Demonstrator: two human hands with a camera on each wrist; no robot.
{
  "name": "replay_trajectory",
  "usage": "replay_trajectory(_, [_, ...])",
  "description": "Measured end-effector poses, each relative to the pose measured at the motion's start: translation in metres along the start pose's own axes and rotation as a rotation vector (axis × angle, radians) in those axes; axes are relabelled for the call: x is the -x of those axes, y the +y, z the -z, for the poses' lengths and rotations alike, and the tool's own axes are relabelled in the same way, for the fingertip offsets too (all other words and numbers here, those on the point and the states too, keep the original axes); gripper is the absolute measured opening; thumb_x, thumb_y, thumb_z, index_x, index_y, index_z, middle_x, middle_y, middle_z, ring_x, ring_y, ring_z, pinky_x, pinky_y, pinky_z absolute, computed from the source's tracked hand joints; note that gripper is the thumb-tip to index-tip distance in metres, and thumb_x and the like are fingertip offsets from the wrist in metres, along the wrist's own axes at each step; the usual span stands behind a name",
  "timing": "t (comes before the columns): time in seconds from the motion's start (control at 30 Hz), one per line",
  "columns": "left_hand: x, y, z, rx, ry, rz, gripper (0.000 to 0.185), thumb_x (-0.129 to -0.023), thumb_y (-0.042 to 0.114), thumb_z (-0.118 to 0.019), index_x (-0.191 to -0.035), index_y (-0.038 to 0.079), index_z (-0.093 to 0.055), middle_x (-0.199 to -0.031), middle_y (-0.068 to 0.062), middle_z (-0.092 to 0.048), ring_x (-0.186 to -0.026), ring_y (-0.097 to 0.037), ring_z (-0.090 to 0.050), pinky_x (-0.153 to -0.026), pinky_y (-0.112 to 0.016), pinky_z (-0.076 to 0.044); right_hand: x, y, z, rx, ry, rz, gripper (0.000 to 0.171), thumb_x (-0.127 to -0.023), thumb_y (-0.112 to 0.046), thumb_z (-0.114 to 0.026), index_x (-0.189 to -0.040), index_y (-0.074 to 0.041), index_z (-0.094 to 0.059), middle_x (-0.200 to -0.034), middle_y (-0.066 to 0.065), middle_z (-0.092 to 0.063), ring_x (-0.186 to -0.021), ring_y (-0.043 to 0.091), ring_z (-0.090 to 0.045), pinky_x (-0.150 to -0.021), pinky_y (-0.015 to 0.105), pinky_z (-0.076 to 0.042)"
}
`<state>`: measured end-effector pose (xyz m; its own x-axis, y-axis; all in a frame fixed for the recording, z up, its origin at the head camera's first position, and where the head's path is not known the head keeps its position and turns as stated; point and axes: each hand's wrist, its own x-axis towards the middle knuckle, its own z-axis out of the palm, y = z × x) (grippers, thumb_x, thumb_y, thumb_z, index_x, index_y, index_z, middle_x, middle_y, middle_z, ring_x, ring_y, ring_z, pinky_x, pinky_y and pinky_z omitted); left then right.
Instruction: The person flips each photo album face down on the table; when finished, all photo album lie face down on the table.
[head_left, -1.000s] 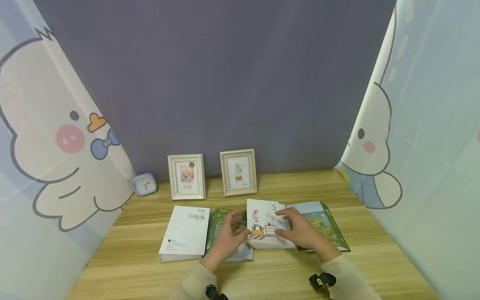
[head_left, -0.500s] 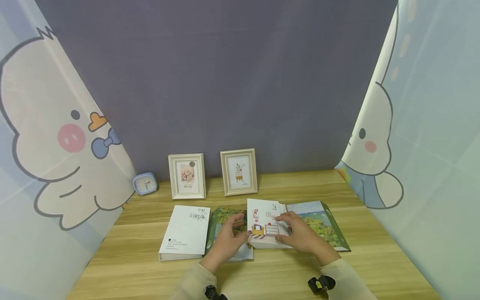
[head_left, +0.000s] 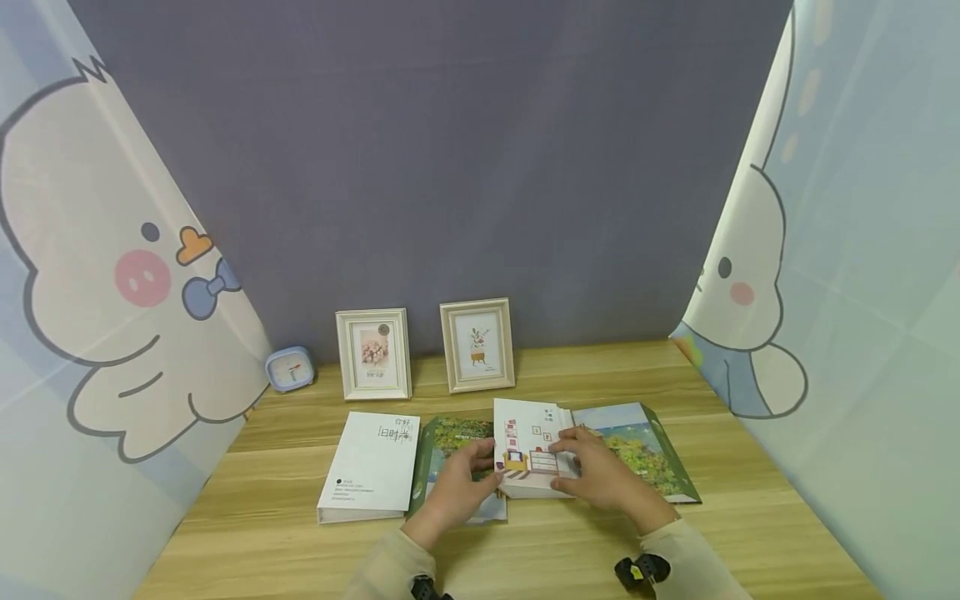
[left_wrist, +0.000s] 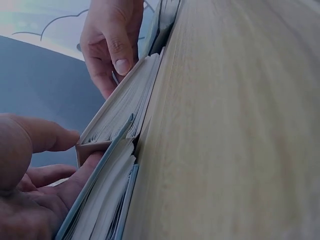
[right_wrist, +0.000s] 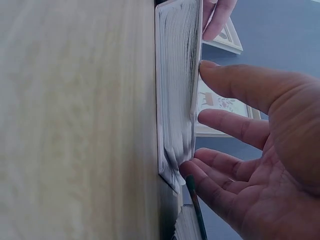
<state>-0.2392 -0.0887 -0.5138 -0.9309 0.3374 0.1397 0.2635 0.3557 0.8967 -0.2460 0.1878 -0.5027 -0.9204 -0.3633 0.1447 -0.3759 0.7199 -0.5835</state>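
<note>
A thick stack of cards (head_left: 525,446) with a drawn room on top lies on an open green photo album (head_left: 645,450). My left hand (head_left: 461,483) grips the stack's left end, thumb on top and fingers against the end. My right hand (head_left: 596,475) holds the right part, thumb on the near edge and fingers over the top. The left wrist view shows the stack's edge (left_wrist: 127,107), my left hand (left_wrist: 40,170) low and the right hand's thumb (left_wrist: 117,50) above. In the right wrist view my right hand's fingertips (right_wrist: 192,172) touch the stack (right_wrist: 177,90).
A white book (head_left: 371,467) lies left of the album on the wooden table (head_left: 285,542). Two picture frames (head_left: 372,353) (head_left: 477,344) and a small blue clock (head_left: 288,367) stand along the back wall. Cartoon-printed curtains close in both sides.
My right hand has slid a little toward me along the stack. My left hand has drawn in to the stack's left end. The stack stays in place.
</note>
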Motion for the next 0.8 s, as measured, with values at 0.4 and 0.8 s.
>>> replay_trajectory(0.4, [0.0011, -0.0009, 0.0022, 0.001, -0.034, 0.014, 0.057, -0.099, 0.014, -0.073, -0.149, -0.004, -0.052, -0.13, -0.016, -0.069, -0.121, -0.033, -0.065, -0.097, -0.043, -0.057, -0.0011, 0.0022, -0.0022, -0.059, -0.027, -0.01, 0.048, -0.088, -0.029, -0.088, -0.129, -0.013, -0.071, -0.149, 0.016, -0.05, -0.114, 0.032, -0.064, -0.092, 0.047, -0.059])
replay_trajectory(0.8, [-0.0015, -0.0002, -0.0016, 0.138, 0.016, -0.001, 0.057, -0.099, 0.013, -0.073, -0.15, -0.002, -0.052, -0.131, -0.023, -0.067, -0.117, -0.035, -0.067, -0.088, -0.028, -0.06, -0.0015, 0.0031, -0.0018, -0.087, -0.013, 0.002, 0.047, -0.089, -0.033, -0.086, -0.131, -0.015, -0.071, -0.148, 0.015, -0.051, -0.117, 0.032, -0.063, -0.094, 0.044, -0.059])
